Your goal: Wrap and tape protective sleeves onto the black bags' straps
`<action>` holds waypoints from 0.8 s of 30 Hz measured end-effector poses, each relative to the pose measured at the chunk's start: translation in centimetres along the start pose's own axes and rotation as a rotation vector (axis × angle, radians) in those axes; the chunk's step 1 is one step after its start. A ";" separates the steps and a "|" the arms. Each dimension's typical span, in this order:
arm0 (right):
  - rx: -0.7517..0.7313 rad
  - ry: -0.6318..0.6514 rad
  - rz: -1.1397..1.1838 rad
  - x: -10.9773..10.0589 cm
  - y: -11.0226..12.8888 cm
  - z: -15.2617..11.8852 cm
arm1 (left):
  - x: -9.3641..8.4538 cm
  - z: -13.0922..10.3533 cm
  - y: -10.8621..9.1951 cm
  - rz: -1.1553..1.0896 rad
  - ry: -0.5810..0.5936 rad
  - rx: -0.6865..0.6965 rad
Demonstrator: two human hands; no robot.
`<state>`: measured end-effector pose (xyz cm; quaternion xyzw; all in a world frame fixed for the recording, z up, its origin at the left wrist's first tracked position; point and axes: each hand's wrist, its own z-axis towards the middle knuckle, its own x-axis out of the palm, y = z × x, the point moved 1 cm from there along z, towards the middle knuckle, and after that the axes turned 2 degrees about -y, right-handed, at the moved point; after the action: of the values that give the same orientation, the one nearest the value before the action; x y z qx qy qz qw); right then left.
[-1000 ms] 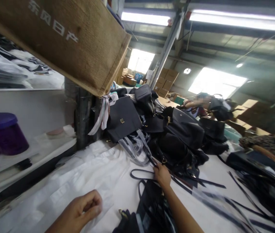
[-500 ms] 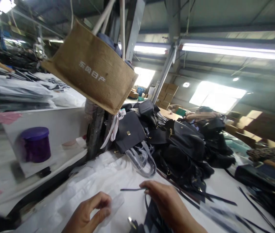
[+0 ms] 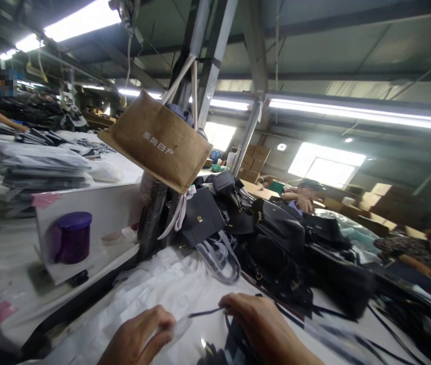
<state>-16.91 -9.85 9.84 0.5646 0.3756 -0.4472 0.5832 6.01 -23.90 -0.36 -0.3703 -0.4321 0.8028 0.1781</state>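
While the left hand (image 3: 139, 332) pinches filmy plastic (image 3: 179, 329), the right hand (image 3: 259, 320) grips a slim black strap (image 3: 206, 313).

A bag factory floor: black bags (image 3: 281, 225) heap beyond the fingers (image 3: 234, 301), cartons (image 3: 255, 162) stack farther off, tube lights (image 3: 352, 112) run high above them, a co-worker (image 3: 399, 249) sits to their right

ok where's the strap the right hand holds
Low centre in the head view, the strap points from the right hand toward plastic in the left hand.
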 end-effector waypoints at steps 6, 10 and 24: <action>-0.020 0.049 0.008 -0.1 0.5 -0.3 | 0.6 -0.4 -0.3 0.140 -0.133 0.137; -0.029 0.067 0.042 0.2 0.8 -0.4 | 0.5 -0.4 -0.4 0.207 -0.082 0.258; -0.073 0.246 -0.235 1.1 1.2 0.1 | 1.1 -0.3 -1.0 0.172 0.038 0.222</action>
<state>-15.40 -10.07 9.22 0.5459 0.5236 -0.4258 0.4966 5.47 -22.52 -0.13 -0.3991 -0.3039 0.8508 0.1563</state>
